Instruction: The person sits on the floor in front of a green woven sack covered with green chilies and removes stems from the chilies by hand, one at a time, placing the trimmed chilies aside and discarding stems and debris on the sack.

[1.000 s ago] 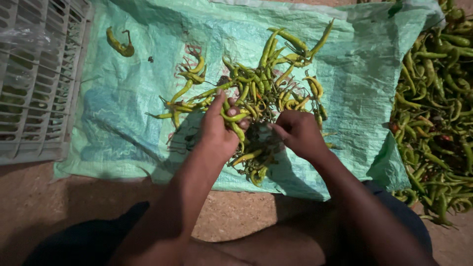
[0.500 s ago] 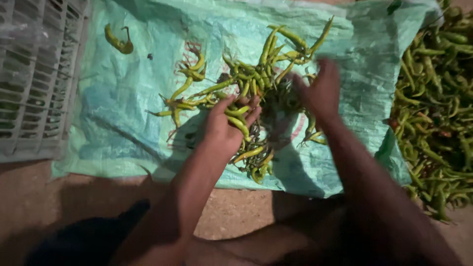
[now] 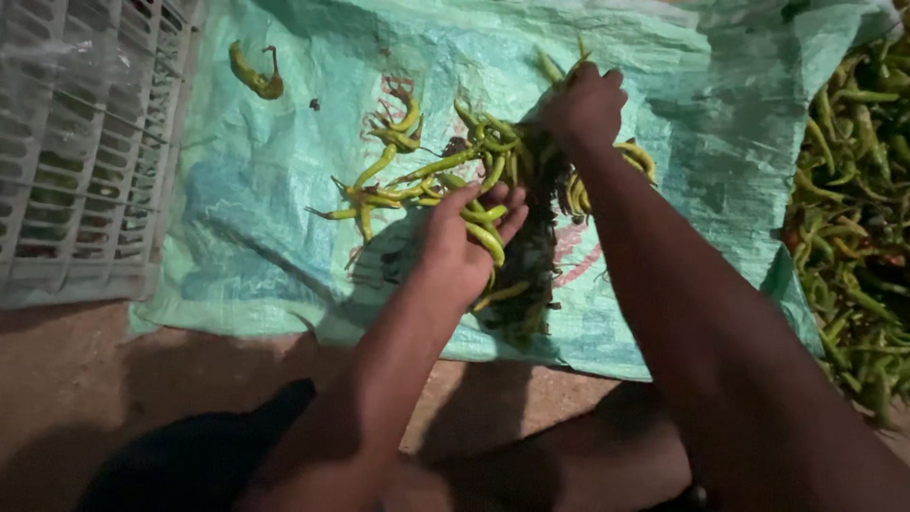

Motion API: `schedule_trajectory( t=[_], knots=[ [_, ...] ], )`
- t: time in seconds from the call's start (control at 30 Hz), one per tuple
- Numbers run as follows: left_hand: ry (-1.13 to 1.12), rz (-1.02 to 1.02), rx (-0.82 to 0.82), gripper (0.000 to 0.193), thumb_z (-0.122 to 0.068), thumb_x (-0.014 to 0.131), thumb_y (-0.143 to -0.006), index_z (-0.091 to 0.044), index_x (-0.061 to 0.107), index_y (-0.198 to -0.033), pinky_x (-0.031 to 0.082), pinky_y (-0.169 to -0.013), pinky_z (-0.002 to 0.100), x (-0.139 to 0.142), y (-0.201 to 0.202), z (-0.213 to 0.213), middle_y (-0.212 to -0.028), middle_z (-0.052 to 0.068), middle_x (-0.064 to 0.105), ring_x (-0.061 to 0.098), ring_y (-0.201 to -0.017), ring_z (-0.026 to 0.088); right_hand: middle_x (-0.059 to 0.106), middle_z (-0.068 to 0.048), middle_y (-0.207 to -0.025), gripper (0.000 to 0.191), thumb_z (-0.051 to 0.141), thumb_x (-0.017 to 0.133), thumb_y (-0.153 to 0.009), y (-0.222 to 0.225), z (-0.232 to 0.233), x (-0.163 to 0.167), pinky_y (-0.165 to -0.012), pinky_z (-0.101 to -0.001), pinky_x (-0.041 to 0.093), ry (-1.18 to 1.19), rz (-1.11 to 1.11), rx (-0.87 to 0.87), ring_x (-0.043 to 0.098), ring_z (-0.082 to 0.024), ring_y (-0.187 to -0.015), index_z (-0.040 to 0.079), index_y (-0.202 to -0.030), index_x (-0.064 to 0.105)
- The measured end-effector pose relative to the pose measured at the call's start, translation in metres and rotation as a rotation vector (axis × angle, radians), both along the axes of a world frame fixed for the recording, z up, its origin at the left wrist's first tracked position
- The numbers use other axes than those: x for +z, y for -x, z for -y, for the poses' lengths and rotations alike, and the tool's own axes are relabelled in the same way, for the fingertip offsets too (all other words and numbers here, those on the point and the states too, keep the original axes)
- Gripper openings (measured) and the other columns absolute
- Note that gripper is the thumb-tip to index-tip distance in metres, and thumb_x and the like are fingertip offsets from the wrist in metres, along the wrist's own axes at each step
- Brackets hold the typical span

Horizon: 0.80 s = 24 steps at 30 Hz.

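A heap of long green chillies (image 3: pixel 445 175) lies in the middle of a pale green woven sheet (image 3: pixel 275 228) spread on the ground. My left hand (image 3: pixel 469 237) rests at the near side of the heap, palm up, with a few chillies gripped in its fingers. My right hand (image 3: pixel 586 104) reaches to the far side of the heap and closes over several chillies there. One curled chilli (image 3: pixel 254 76) lies apart at the sheet's far left.
A white plastic crate (image 3: pixel 81 152) stands on the left, beside the sheet. A large pile of green chillies (image 3: pixel 858 209) fills the right edge. Bare brown ground (image 3: pixel 114 379) lies in front, with my dark-clothed knee (image 3: pixel 199 455) below.
My right hand has moved from the near middle of the heap up to its far side. My left hand has stayed in place with its chillies.
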<state>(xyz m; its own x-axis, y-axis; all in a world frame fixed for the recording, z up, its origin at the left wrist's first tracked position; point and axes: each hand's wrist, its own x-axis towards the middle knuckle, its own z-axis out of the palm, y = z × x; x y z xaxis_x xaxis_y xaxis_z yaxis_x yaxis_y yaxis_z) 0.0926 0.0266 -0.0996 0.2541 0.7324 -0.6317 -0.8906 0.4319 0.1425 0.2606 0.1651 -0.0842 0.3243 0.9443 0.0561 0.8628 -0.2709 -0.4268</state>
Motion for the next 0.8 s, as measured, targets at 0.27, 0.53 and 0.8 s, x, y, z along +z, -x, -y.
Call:
schedule_trajectory(
  t=[0.27, 0.53, 0.8],
  knots=[
    [-0.084, -0.017, -0.05, 0.022, -0.022, 0.061, -0.101, -0.001, 0.064, -0.102, 0.058, -0.084, 0.038, 0.027, 0.002, -0.008, -0.094, 0.01, 0.071, 0.073, -0.093, 0.028, 0.071, -0.011, -0.076, 0.019, 0.011, 0.078, -0.08, -0.065, 0.07, 0.023, -0.057, -0.0347, 0.054, 0.145, -0.55, 0.117, 0.067, -0.019, -0.062, 0.0, -0.094, 0.074],
    [-0.091, -0.377, -0.103, 0.009, -0.007, 0.062, -0.096, -0.006, 0.059, -0.105, 0.059, -0.081, 0.036, 0.077, -0.005, 0.028, -0.094, 0.012, 0.073, 0.074, -0.092, 0.026, 0.074, -0.009, -0.095, 0.019, 0.008, 0.077, -0.088, -0.08, 0.162, 0.038, -0.074, -0.0291, 0.054, 0.017, -0.673, 0.173, 0.068, -0.014, -0.086, -0.003, -0.104, 0.073],
    [-0.222, -0.472, -0.07, 0.008, -0.011, 0.066, -0.093, -0.007, 0.059, -0.095, 0.059, -0.071, 0.037, 0.061, 0.021, 0.031, -0.086, 0.009, 0.072, 0.073, -0.078, 0.023, 0.075, -0.007, -0.099, 0.021, 0.01, 0.069, -0.098, -0.059, 0.183, 0.037, -0.078, -0.0279, 0.056, 0.01, -0.832, 0.214, 0.068, -0.011, -0.088, -0.002, -0.114, 0.072]
  ],
)
